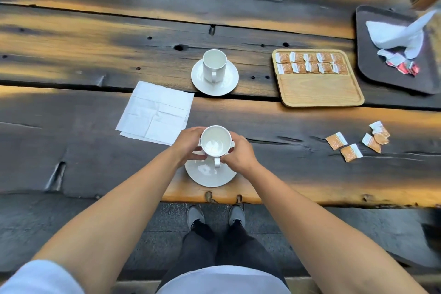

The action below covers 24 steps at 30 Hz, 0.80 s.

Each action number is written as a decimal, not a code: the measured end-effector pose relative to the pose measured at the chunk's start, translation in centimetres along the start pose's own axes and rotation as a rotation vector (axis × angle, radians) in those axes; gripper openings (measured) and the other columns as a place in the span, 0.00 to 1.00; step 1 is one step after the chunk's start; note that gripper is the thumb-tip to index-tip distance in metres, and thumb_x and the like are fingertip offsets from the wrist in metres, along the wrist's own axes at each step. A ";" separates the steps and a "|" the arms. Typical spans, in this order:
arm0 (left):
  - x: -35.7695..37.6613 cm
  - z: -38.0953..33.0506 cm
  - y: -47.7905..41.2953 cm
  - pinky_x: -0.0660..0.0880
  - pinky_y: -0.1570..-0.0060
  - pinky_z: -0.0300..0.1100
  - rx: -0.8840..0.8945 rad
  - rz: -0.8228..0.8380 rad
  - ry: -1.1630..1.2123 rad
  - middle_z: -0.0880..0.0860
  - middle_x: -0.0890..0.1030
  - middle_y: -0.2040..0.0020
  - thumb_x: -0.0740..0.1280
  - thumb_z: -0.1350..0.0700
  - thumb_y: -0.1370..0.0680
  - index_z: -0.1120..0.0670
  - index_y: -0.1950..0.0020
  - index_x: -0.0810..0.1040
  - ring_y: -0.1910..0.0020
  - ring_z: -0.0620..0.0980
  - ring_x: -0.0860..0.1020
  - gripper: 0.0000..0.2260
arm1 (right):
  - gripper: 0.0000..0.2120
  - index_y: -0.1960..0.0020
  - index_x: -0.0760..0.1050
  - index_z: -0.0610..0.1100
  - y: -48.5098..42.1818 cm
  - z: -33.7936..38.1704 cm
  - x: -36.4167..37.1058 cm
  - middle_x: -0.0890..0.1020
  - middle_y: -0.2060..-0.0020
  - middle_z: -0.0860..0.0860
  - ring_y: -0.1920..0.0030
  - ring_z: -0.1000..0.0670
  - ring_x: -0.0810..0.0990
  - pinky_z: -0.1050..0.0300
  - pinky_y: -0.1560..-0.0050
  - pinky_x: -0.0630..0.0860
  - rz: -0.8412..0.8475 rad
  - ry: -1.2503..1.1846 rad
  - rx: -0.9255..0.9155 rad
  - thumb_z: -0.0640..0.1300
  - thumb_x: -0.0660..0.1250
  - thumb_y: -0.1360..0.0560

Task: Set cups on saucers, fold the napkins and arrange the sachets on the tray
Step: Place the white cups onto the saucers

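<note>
A white cup (215,142) stands on a white saucer (207,175) near the table's front edge, its handle towards me. My left hand (188,144) and my right hand (238,153) clasp it from both sides. Farther back, a second white cup (214,63) rests on its own saucer (228,81). White napkins (156,112) lie flat and unfolded to the left. A wooden tray (319,90) holds two rows of orange sachets (311,63). Several loose orange sachets (358,142) lie on the table at right.
A dark tray (372,59) at the far right carries crumpled white napkins (401,34) and red-and-white sachets (403,64). The wooden plank table (95,43) has gaps and knots. My feet (216,216) stand just below its front edge.
</note>
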<state>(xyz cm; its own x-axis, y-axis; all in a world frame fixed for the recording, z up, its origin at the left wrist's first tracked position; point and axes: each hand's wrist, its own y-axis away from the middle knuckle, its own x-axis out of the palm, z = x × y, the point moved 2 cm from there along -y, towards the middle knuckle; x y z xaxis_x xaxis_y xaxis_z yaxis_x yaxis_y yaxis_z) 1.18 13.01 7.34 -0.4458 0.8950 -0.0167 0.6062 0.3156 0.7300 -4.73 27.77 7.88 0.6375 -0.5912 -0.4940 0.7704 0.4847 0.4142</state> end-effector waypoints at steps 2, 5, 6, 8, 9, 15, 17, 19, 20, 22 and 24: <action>0.3 0.6 0.1 0.84 0.58 0.51 -0.015 -0.005 -0.008 0.51 0.81 0.46 0.63 0.53 0.23 0.48 0.49 0.84 0.47 0.60 0.81 0.11 | 0.30 0.35 0.76 0.49 0.5 -0.4 0.0 0.79 0.40 0.47 0.40 0.43 0.77 0.48 0.43 0.76 0.014 -0.009 0.009 0.36 0.74 0.36; 0.3 1.4 0.2 0.84 0.58 0.50 -0.031 -0.009 -0.020 0.51 0.81 0.45 0.63 0.52 0.23 0.48 0.47 0.83 0.46 0.60 0.80 0.10 | 0.28 0.39 0.79 0.47 1.2 -0.7 0.4 0.82 0.47 0.49 0.47 0.45 0.80 0.56 0.51 0.74 0.018 -0.025 -0.005 0.37 0.74 0.39; 0.3 1.7 0.2 0.83 0.59 0.49 -0.038 -0.011 -0.020 0.51 0.81 0.46 0.64 0.51 0.23 0.48 0.47 0.83 0.46 0.60 0.80 0.10 | 0.27 0.40 0.79 0.46 1.3 -0.8 0.5 0.82 0.48 0.49 0.48 0.45 0.81 0.56 0.52 0.74 0.017 -0.026 -0.003 0.38 0.74 0.40; 0.2 2.1 0.2 0.83 0.61 0.48 -0.053 -0.018 -0.020 0.51 0.81 0.46 0.64 0.51 0.23 0.48 0.47 0.83 0.47 0.60 0.80 0.10 | 0.26 0.40 0.79 0.45 1.3 -1.1 0.9 0.82 0.47 0.47 0.47 0.43 0.81 0.51 0.49 0.78 0.019 -0.018 0.004 0.35 0.74 0.39; 0.1 2.3 0.1 0.83 0.62 0.47 -0.059 -0.021 -0.019 0.51 0.81 0.46 0.64 0.51 0.23 0.48 0.47 0.83 0.47 0.59 0.80 0.10 | 0.27 0.40 0.79 0.45 1.2 -1.2 1.1 0.82 0.46 0.46 0.46 0.42 0.80 0.48 0.47 0.78 0.023 -0.005 0.008 0.34 0.74 0.38; 0.1 3.2 -0.4 0.82 0.63 0.46 -0.068 -0.036 -0.016 0.51 0.82 0.46 0.64 0.51 0.23 0.47 0.48 0.83 0.46 0.60 0.80 0.10 | 0.26 0.41 0.79 0.45 1.0 -2.1 1.9 0.83 0.47 0.46 0.48 0.42 0.81 0.52 0.49 0.78 0.030 0.036 0.040 0.33 0.73 0.38; 0.2 3.3 -0.6 0.82 0.62 0.47 -0.075 -0.042 -0.014 0.52 0.83 0.46 0.64 0.51 0.24 0.48 0.48 0.83 0.46 0.60 0.81 0.10 | 0.25 0.42 0.79 0.45 1.0 -2.2 2.0 0.84 0.48 0.45 0.49 0.42 0.81 0.52 0.50 0.78 0.024 0.039 0.042 0.33 0.73 0.38; 0.3 3.4 -0.8 0.82 0.62 0.47 -0.081 -0.042 -0.013 0.52 0.83 0.47 0.64 0.51 0.24 0.48 0.48 0.83 0.46 0.59 0.81 0.10 | 0.24 0.42 0.79 0.44 0.9 -2.4 2.0 0.84 0.48 0.45 0.49 0.42 0.81 0.51 0.49 0.78 0.014 0.042 0.048 0.33 0.73 0.37; 0.5 3.4 -0.8 0.82 0.62 0.46 -0.083 -0.040 -0.011 0.52 0.83 0.47 0.65 0.51 0.24 0.48 0.47 0.83 0.46 0.59 0.81 0.10 | 0.24 0.42 0.79 0.44 0.9 -2.5 2.1 0.84 0.48 0.45 0.48 0.42 0.81 0.52 0.49 0.78 0.012 0.049 0.052 0.33 0.73 0.37; 0.7 3.6 -0.9 0.81 0.63 0.45 -0.083 -0.034 -0.007 0.52 0.83 0.46 0.65 0.51 0.24 0.49 0.46 0.83 0.46 0.58 0.81 0.11 | 0.24 0.41 0.79 0.44 0.8 -2.8 2.1 0.83 0.47 0.45 0.47 0.42 0.81 0.52 0.49 0.77 0.022 0.075 0.057 0.33 0.72 0.37; 0.9 3.7 -0.9 0.81 0.63 0.45 -0.084 -0.030 -0.001 0.52 0.83 0.46 0.64 0.51 0.24 0.49 0.45 0.83 0.47 0.57 0.81 0.11 | 0.23 0.42 0.79 0.43 0.7 -3.0 2.2 0.83 0.47 0.45 0.47 0.41 0.80 0.52 0.48 0.77 0.029 0.091 0.052 0.33 0.72 0.36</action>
<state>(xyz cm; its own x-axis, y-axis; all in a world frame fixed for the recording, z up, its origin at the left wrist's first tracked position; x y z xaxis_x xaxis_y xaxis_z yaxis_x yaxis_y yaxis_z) 2.67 14.67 4.14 -0.4623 0.8858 -0.0401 0.5354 0.3150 0.7837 -2.78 28.72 4.78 0.6595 -0.5153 -0.5473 0.7516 0.4651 0.4677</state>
